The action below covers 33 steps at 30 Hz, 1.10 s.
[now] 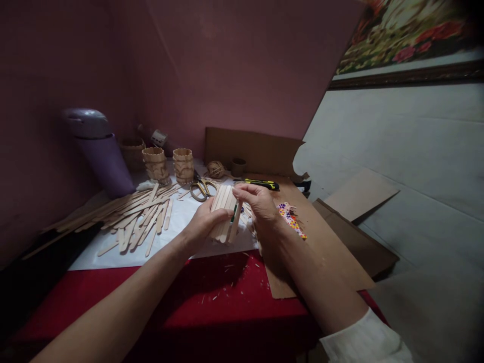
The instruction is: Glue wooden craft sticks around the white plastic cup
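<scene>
My left hand (202,222) is wrapped round a small cup covered in upright craft sticks (223,205), held above the table's front. Between its sticks a narrow dark green gap shows. With thumb and fingertips my right hand (259,201) pinches the top of a craft stick (235,224) beside that gap, against the cup's right side. Glue, if there is any, cannot be made out. To the left, a loose pile of craft sticks (139,222) lies on white paper (91,259). Gold-and-black scissors (203,190) rest just behind my left hand.
Two finished-looking stick cups (183,166) stand at the back, near a purple bottle (106,164) and a twine ball (215,169). A yellow-black utility knife (260,184) and a flowered glue gun (292,221) lie on cardboard (328,257). Wood scraps dot the red cloth (212,302).
</scene>
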Each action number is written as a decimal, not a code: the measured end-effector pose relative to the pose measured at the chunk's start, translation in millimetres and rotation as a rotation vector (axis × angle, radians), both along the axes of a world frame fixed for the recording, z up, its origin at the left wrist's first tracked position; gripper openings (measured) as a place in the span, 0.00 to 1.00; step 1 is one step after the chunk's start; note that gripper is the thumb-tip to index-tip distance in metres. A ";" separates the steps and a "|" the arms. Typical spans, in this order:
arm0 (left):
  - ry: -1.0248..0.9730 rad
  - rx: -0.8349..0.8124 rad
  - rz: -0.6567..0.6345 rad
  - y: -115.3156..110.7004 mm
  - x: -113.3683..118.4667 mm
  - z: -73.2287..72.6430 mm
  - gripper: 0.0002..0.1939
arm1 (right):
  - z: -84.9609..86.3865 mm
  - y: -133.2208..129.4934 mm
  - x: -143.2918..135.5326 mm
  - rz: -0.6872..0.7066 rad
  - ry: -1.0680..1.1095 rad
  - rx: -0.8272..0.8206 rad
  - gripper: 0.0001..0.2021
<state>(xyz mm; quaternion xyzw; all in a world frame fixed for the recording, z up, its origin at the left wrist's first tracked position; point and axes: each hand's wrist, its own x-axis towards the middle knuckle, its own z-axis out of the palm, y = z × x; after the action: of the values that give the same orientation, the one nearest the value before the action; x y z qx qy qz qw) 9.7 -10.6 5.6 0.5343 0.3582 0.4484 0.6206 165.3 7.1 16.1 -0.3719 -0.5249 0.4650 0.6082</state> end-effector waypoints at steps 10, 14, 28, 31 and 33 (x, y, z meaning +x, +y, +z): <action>-0.091 -0.077 -0.020 2.1 0.2 -1.0 0.29 | -5.4 2.1 -3.4 0.034 -0.070 -0.021 0.26; -0.158 -0.156 0.018 2.8 1.9 -0.1 0.24 | -14.0 4.2 -5.0 -0.025 -0.177 0.056 0.28; -0.363 -0.201 0.242 7.1 -3.9 6.3 0.14 | -12.7 -29.6 -14.0 -0.254 -0.720 0.867 0.03; -0.366 -0.141 0.268 9.4 -2.6 4.2 0.15 | -12.8 -30.5 -14.3 -0.275 -0.736 0.823 0.01; -0.351 -0.129 0.270 10.8 -2.4 3.2 0.16 | -12.1 -31.6 -14.1 -0.275 -0.744 0.790 0.01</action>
<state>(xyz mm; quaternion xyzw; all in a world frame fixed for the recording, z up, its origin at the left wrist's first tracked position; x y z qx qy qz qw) 7.2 0.2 8.8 0.3545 0.3412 0.5896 0.6406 151.2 -24.5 4.0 -0.3200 -0.7852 -0.0134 0.5301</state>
